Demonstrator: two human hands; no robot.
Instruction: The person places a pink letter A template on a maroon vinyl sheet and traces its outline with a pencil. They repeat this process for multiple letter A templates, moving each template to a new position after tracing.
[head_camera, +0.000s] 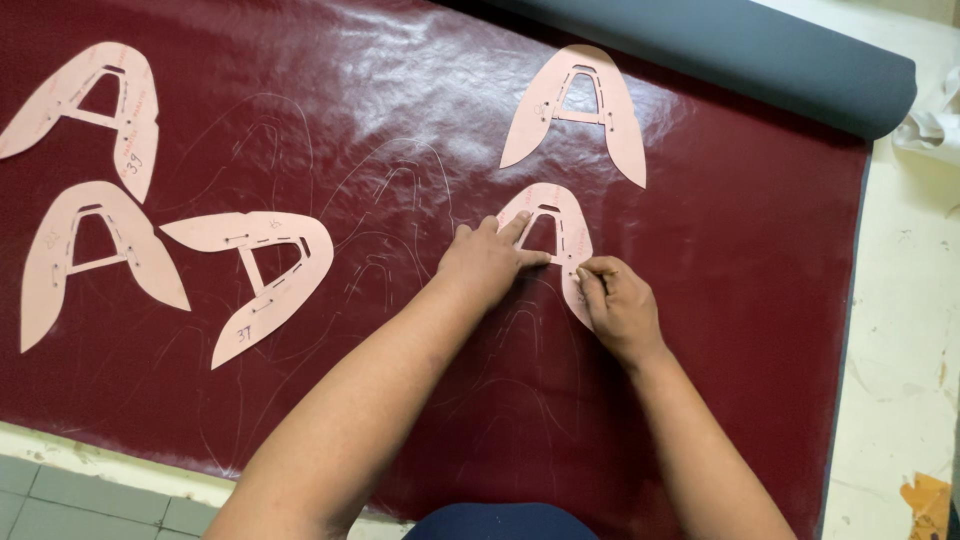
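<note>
A glossy dark red leather sheet covers the table. My left hand presses flat on a pink A-shaped paper pattern lying on the sheet, fingers spread over its left side. At the pattern's right leg, my right hand is closed around a thin marking tool whose tip touches the pattern's edge; the tool itself is barely visible. Faint traced outlines of the same shape show on the leather left of my hands.
Another pink pattern lies just above my hands, and three more rest at the left. A grey rolled sheet lies along the top right. The cream tabletop shows at the right.
</note>
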